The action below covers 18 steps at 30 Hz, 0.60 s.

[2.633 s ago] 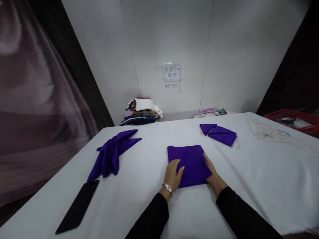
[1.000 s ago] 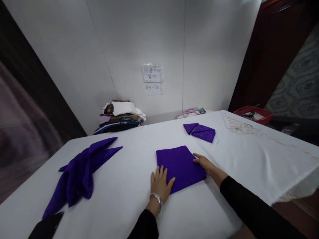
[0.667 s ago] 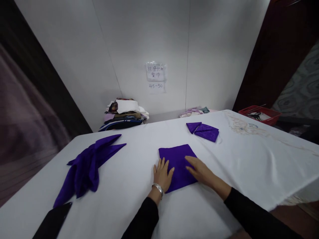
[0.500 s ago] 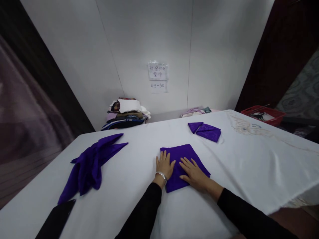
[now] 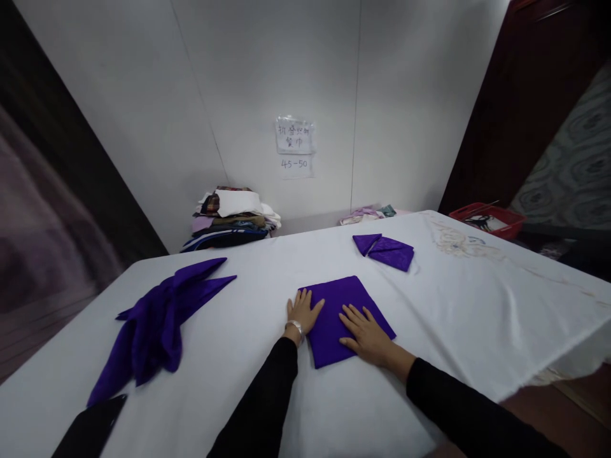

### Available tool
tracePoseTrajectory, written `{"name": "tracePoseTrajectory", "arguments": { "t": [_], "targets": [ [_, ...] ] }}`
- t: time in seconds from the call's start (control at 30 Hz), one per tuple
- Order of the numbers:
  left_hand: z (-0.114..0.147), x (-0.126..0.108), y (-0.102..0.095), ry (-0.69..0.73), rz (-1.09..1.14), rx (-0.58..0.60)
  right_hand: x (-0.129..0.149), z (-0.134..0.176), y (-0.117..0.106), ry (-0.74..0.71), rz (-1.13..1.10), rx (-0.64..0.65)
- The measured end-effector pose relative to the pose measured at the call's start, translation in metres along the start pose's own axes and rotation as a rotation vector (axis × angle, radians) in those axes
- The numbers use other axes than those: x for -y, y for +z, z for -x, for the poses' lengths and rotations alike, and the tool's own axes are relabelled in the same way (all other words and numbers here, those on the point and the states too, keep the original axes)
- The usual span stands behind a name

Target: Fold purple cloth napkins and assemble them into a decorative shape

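Observation:
A purple cloth napkin [image 5: 329, 346], folded into a flat square, lies on the white tablecloth in front of me. My left hand [image 5: 304, 312] rests on its left edge, fingers stretched out and a bracelet at the wrist. On the right part of the napkin lies my right hand [image 5: 365, 332], flat with its fingers spread. Neither hand grips anything. To the left sits a crumpled purple cloth [image 5: 155, 327] with two pointed ends. Farther back on the right is a folded purple cloth piece [image 5: 392, 252] with a small purple triangle [image 5: 366, 243] beside it.
A black flat object [image 5: 90, 426] lies at the near left, by the crumpled cloth. Stacked clothes [image 5: 233, 219] and more fabric [image 5: 365, 214] stand behind the table. A red basket [image 5: 510, 222] is at the right, and a handwritten sign [image 5: 294, 137] hangs on the wall.
The whole view has shifted slightly, so things appear farther left. My left hand has slid a little outward toward the napkin's left edge; my right hand stays nearly in place on it.

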<state>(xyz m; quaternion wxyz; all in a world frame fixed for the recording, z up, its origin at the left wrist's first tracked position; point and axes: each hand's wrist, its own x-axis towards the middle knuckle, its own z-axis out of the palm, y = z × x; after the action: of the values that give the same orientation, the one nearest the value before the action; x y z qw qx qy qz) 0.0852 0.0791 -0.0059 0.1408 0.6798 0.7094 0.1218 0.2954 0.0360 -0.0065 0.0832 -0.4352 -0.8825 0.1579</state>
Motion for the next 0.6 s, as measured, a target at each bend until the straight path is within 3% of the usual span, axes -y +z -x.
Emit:
{"name": "tracePoseTrajectory", "arguments": {
  "t": [0.1,0.27,0.43,0.6],
  "targets": [
    [0.016,0.001,-0.009,-0.004,0.04,-0.036,-0.001,0.0,-0.001,0.003,-0.008,0.011],
    [0.074,0.006,-0.003,0.121,0.079,-0.107,-0.002,0.0,-0.006,0.017,-0.08,0.033],
    [0.117,0.0,0.01,0.282,0.022,-0.027,0.016,0.002,-0.008,-0.082,-0.117,0.011],
    [0.125,-0.008,0.014,0.303,-0.057,0.063,0.038,-0.012,-0.01,-0.17,-0.081,0.077]
  ]
}}
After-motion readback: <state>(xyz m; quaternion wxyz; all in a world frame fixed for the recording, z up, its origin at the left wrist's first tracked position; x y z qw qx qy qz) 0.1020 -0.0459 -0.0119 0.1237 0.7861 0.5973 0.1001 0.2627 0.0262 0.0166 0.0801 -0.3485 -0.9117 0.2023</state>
